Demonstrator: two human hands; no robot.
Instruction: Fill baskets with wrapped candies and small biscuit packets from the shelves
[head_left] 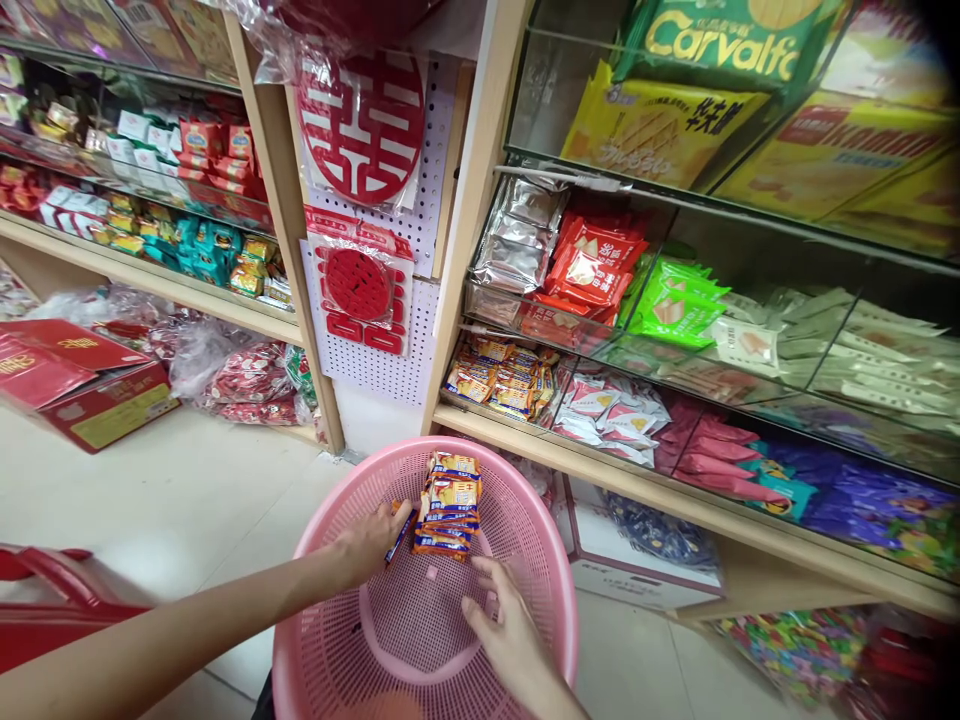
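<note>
A pink plastic basket [551,560] with a mesh wall stands on the floor in front of me. Against its far inner side lies a stack of orange, white and blue snack packets [452,500]. My left hand [371,543] reaches in from the left, its fingers closed on one snack packet [402,532] held on edge just left of the stack. My right hand [504,618] is over the basket's right half, below the stack, with thumb and fingers apart and nothing in them.
Right of the basket, glass-fronted shelves hold matching orange packets [504,378], white packets [611,415] and red packets [596,262]. Under them is a white carton [637,570]. On the left are candy shelves [150,235], a red box [82,380] and a red stool-like object [60,610].
</note>
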